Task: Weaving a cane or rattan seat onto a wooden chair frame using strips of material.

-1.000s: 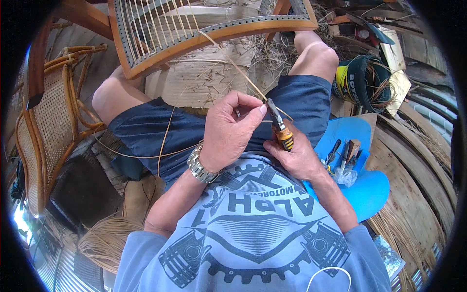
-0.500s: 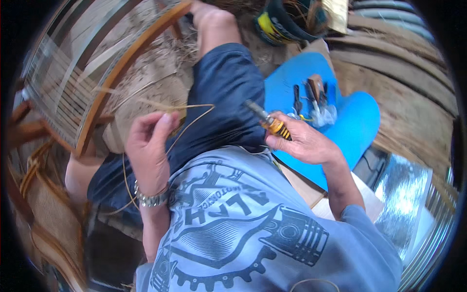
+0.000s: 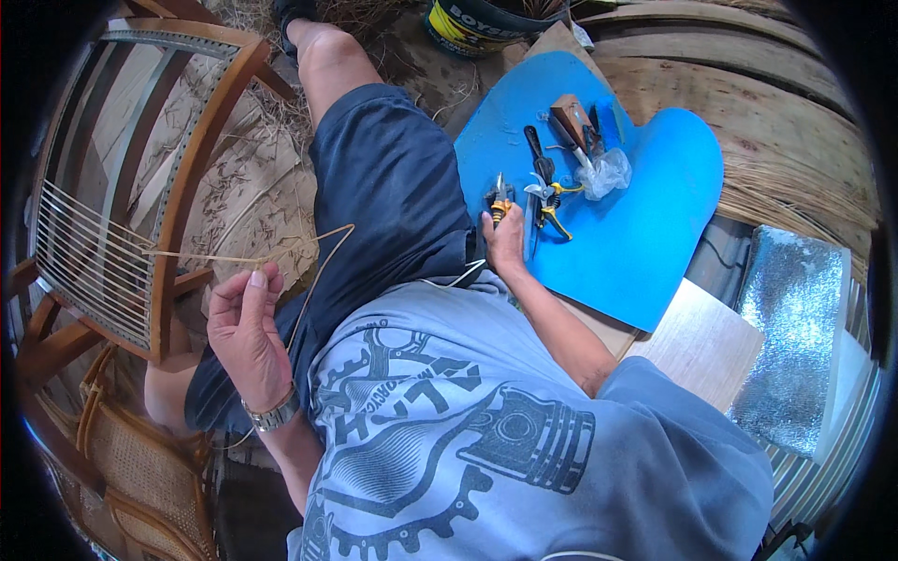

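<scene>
My left hand (image 3: pixel 248 323) pinches a thin cane strand (image 3: pixel 201 255) between thumb and fingertips. Part of the strand runs taut from the edge of a wooden chair frame (image 3: pixel 192 159); the rest loops over my thigh. Parallel strands (image 3: pixel 89 262) cross the lower part of that frame, which has small holes along its border. Over the blue mat's left side, my right hand (image 3: pixel 506 238) grips yellow-and-black pliers (image 3: pixel 500 208), jaws pointing away from me. Just right of them lie pruning snips (image 3: pixel 552 194) with yellow handles.
The blue mat (image 3: pixel 645 252) also carries a wood-handled tool (image 3: pixel 568 122) and a clear plastic bag (image 3: pixel 608 176). A dark bucket (image 3: pixel 463 39) stands beyond. At right are a pale board (image 3: pixel 702 341) and a silver foil sheet (image 3: pixel 795 327). Woven cane furniture (image 3: pixel 154 458) sits lower left.
My right hand has carried the pliers from over my lap down to the mat. My left hand has moved slightly lower and left, still pinching the strand. The view has shifted.
</scene>
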`<state>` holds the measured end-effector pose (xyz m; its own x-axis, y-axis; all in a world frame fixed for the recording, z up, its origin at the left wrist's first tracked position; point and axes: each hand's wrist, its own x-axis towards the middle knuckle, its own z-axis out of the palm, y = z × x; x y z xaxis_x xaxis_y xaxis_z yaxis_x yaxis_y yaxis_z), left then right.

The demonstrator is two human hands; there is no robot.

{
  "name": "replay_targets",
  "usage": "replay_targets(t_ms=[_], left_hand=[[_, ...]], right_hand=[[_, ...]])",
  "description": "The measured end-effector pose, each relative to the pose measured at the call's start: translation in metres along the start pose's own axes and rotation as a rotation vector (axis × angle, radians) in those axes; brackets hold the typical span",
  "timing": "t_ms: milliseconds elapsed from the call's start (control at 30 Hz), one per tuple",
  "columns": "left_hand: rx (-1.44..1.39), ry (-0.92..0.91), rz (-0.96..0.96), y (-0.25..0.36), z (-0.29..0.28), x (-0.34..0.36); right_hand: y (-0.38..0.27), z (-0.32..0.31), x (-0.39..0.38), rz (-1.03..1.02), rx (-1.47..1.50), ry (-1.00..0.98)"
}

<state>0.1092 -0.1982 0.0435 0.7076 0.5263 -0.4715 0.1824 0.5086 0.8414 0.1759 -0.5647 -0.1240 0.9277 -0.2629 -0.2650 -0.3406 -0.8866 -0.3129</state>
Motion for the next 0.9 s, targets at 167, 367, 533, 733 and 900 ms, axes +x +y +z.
replay_targets(t_ms=[167,367,533,733,900], left_hand=[[-0.02,-0.01,-0.003,-0.004,0.001,0.0],[-0.021,-0.02,-0.02,-0.004,-0.005,0.002],[-0.058,-0.028,-0.019,-0.003,-0.012,0.003],[-0.061,-0.038,-0.04,-0.004,-0.013,0.005],[-0.06,-0.025,-0.021,-0.005,-0.009,0.005]], right_hand=[[-0.011,-0.006,-0.009,-0.182,-0.239,0.044],[0.009,-0.016,0.002,-0.157,-0.108,-0.002],[0.046,-0.021,0.026,-0.089,0.01,-0.209],[0.05,-0.032,0.04,-0.205,-0.096,-0.233],[0.034,-0.048,0.038,-0.266,-0.125,-0.345]])
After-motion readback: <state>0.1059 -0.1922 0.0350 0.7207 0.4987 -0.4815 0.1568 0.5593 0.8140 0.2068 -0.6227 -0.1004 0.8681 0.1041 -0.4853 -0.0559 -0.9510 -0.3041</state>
